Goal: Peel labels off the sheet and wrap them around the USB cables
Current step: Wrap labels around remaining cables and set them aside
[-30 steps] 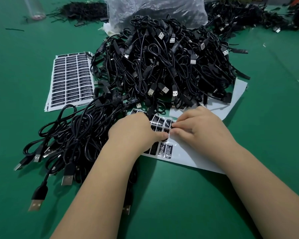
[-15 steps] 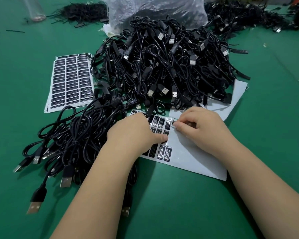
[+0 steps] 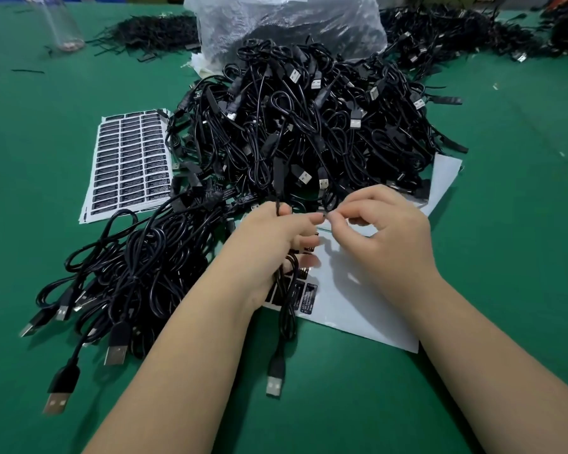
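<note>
A clear plastic bag [image 3: 289, 24] stands at the far side of the green table [image 3: 505, 224], and dark cable-like contents show through its crinkled film, though what exactly is inside cannot be told. In front of the bag a big heap of black USB cables [image 3: 309, 132] spreads toward the person, and a second, flatter bunch of cables [image 3: 128, 276] lies to the left with its plugs pointing to the near edge. A full label sheet [image 3: 128, 162] lies flat left of the heap, its edge touching the cables. Beneath the hands lies a mostly stripped label sheet [image 3: 358, 299], white backing with a few black labels [image 3: 307, 298] left at its left end; its far end runs under the heap. The left hand [image 3: 269, 247] is curled round one USB cable [image 3: 287, 299], which hangs from the fist in a loop above the stripped sheet, its plug [image 3: 274, 385] resting near the table's near side. The right hand [image 3: 387, 231] is just beside the left, thumb and forefinger pinching something small and dark at the cable where the two hands meet; whether that is a label cannot be told. A clear bottle [image 3: 61, 24] stands at the far left corner.
</note>
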